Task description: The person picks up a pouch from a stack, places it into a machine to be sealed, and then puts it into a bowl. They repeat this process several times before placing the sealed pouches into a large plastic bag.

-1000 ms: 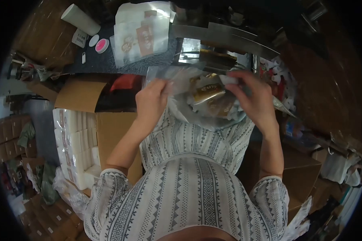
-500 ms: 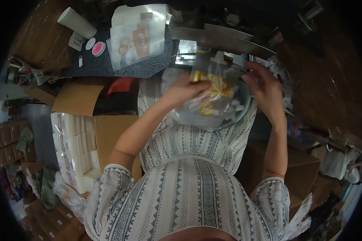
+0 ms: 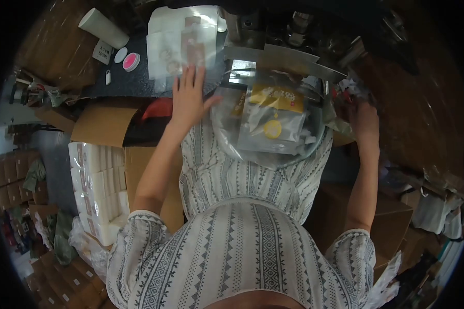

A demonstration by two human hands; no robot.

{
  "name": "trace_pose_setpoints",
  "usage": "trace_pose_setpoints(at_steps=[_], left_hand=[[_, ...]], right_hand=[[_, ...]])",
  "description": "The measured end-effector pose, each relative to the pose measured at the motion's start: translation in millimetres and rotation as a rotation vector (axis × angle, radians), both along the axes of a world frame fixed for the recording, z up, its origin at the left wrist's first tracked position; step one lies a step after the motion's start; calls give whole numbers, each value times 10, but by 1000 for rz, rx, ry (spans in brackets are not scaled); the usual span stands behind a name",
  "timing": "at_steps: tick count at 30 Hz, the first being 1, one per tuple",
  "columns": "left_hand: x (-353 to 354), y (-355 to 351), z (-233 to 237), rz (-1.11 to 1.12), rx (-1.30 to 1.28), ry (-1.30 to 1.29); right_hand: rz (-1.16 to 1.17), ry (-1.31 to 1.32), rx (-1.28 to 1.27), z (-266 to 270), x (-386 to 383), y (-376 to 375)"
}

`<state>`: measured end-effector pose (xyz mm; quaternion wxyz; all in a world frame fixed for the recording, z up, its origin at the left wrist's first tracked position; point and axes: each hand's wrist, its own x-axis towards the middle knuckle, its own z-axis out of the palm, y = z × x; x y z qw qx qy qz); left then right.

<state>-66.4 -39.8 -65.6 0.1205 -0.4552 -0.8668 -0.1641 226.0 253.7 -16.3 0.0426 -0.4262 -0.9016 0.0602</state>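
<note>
Fingers spread, my left hand (image 3: 188, 100) reaches to the lower edge of a stack of clear printed bags (image 3: 165, 49) on the dark fuzzy mat (image 3: 123, 80). Nothing shows in its grasp. My right hand (image 3: 364, 121) is at the right, beside a pile of small scraps (image 3: 345, 90); its fingers are blurred and what they hold, if anything, cannot be made out. Between the hands, a clear bag with a yellow label (image 3: 277, 116) lies over a round translucent tub (image 3: 232, 147) on my lap.
At the left stands an open cardboard box (image 3: 100, 123) beside packed white bundles (image 3: 100, 190). On the mat are a white cup (image 3: 103, 28), a pink round container (image 3: 131, 62) and its lid. Metal machine parts (image 3: 288, 56) stand ahead; another cardboard box (image 3: 386, 219) is at the lower right.
My left hand has let go of the yellow-labelled bag and moved up and left to the stack. My right hand has moved right and slightly down. The bag now lies flat on the tub.
</note>
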Motion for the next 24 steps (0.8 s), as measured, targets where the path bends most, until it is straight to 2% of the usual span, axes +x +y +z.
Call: trace_pose_setpoints(at_steps=[1,3,4,5,6,7,8,9,10,12,13,15,16,18,19,20,21,22,23,24], left_hand=[[135,-101,0,-134,-34,49],[213,-243,117,-113,36,47],[214,-315,143,28,34,-72],[224,-359,188,172,35,-184],[295,-353,251,171,36,-180],[415,-323,323,103,166,-157],[524,-296,395,34,294,-133],[605,-275,470,33,295,-131],[689,-251,541,19,299,-187],[801,-205,627,-6,302,-248],[819,-181,659,-44,308,-246],[858,-150,672,-79,313,-244],[882,-132,666,-153,281,-299],[941,-70,633,-223,252,-357],[955,-8,596,-283,208,-507],[965,66,565,-343,164,-656],[967,158,546,-342,171,-654],[949,270,529,-245,80,-908],[916,387,510,-141,-13,-1157],[861,518,467,-140,-5,-1156]], right_hand=[[-1,5,0,122,-1,-57],[-108,364,-288,446,-32,-292],[-115,359,-292,495,-67,-374],[-10,502,-415,537,-124,-453],[103,647,-535,564,-205,-536],[104,649,-535,579,-307,-651],[267,686,-624,588,-419,-789],[432,720,-711,591,-516,-906],[431,720,-709,572,-603,-988],[685,691,-470,512,-737,-1071],[682,693,-464,505,-773,-1077],[850,686,-312,496,-816,-1090],[850,686,-313,503,-809,-1085],[838,594,-582,527,-769,-1051],[842,592,-579,511,-757,-1032],[703,620,-659,478,-742,-1011],[562,648,-735,449,-720,-984],[567,647,-730,429,-689,-944],[528,655,-522,412,-650,-889],[486,657,-317,410,-604,-832]])
